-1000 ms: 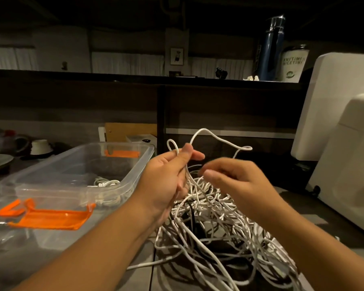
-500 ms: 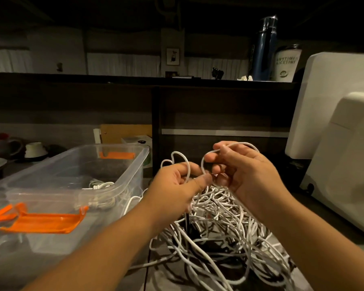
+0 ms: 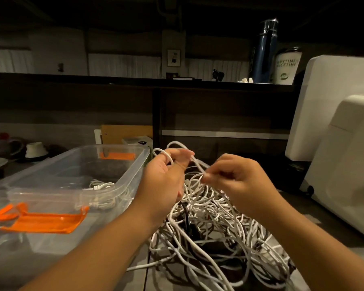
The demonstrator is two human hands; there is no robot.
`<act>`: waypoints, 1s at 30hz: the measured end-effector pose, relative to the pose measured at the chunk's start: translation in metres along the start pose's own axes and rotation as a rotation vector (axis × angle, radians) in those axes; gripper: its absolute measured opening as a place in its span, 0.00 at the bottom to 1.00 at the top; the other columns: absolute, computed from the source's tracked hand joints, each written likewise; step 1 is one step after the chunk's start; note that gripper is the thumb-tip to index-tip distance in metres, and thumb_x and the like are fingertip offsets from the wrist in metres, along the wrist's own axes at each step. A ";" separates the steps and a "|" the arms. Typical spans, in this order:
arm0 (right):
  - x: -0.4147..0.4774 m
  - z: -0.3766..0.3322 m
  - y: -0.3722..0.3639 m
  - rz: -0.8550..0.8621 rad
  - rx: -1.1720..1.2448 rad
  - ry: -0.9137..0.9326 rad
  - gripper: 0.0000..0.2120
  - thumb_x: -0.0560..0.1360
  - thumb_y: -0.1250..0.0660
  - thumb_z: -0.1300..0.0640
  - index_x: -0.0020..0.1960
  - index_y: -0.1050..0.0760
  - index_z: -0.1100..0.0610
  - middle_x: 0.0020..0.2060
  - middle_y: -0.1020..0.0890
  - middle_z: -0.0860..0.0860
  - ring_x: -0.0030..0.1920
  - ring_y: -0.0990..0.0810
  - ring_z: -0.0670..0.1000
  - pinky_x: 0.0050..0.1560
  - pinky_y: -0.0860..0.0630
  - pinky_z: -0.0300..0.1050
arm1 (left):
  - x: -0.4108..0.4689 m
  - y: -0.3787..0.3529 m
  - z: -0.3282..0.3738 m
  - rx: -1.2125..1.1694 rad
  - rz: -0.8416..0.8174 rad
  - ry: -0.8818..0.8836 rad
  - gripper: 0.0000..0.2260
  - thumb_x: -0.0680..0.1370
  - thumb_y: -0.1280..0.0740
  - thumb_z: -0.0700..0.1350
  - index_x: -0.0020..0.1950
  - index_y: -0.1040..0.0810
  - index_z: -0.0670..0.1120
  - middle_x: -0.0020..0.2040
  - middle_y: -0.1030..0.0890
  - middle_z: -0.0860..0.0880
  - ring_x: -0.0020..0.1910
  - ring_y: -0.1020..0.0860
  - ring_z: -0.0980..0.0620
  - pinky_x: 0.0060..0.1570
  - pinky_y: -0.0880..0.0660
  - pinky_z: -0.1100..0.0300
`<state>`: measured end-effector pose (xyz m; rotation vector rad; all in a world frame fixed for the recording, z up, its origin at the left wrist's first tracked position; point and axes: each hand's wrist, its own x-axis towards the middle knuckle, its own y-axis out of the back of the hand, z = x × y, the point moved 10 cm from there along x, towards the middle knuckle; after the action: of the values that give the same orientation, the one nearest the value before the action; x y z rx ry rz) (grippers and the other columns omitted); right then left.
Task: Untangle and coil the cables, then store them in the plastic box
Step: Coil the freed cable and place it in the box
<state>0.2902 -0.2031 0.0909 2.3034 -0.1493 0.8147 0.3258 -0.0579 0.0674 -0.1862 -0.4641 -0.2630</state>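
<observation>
A big tangle of white cables (image 3: 214, 232) lies on the dark table in front of me, with a black cable running through it. My left hand (image 3: 166, 179) holds small loops of one white cable above the pile, a loop around a finger. My right hand (image 3: 237, 179) pinches the same cable just to the right, its fingers curled. To the left stands the clear plastic box (image 3: 132, 164) with orange clips; a coiled white cable (image 3: 99, 185) lies inside it.
The box's clear lid with an orange latch (image 3: 44, 222) lies at the near left. White appliances (image 3: 343, 148) stand at the right. A cup (image 3: 35, 150) and dishes sit at the far left. A blue bottle (image 3: 264, 51) stands on the shelf behind.
My hands have drawn apart slightly; the right hand dropped from beside the left and now pinches the cable lower, while the left keeps the loops raised.
</observation>
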 end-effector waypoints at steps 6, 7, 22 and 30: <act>0.000 0.008 0.014 0.110 0.581 -0.144 0.08 0.75 0.31 0.58 0.41 0.14 0.56 0.32 0.19 0.55 0.33 0.22 0.51 0.33 0.26 0.41 | -0.016 -0.036 -0.014 0.299 -0.253 0.004 0.06 0.78 0.28 0.42 0.55 0.20 0.48 0.27 0.22 0.54 0.25 0.27 0.59 0.33 0.27 0.65; 0.000 0.005 0.013 0.104 0.659 -0.149 0.07 0.73 0.31 0.57 0.41 0.14 0.56 0.32 0.19 0.55 0.34 0.21 0.52 0.34 0.24 0.41 | -0.016 -0.037 -0.016 0.344 -0.257 -0.016 0.05 0.79 0.29 0.42 0.54 0.18 0.49 0.32 0.18 0.54 0.29 0.22 0.59 0.40 0.22 0.63; -0.009 0.002 -0.036 -0.270 0.031 -0.086 0.04 0.75 0.25 0.48 0.47 0.17 0.47 0.40 0.16 0.46 0.41 0.17 0.48 0.46 0.17 0.51 | 0.003 0.006 0.003 0.025 0.045 0.007 0.19 0.76 0.37 0.58 0.39 0.22 0.43 0.20 0.33 0.49 0.20 0.37 0.53 0.27 0.36 0.60; -0.001 0.008 -0.018 -0.123 0.192 -0.105 0.03 0.74 0.25 0.50 0.48 0.15 0.46 0.38 0.17 0.51 0.36 0.22 0.50 0.40 0.25 0.49 | 0.000 -0.004 -0.013 -0.201 -0.018 0.195 0.19 0.80 0.37 0.54 0.42 0.21 0.39 0.20 0.37 0.48 0.19 0.41 0.55 0.22 0.42 0.63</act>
<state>0.2989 -0.1943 0.0758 2.5090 0.0258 0.6715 0.3300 -0.0650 0.0560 -0.3497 -0.2453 -0.3420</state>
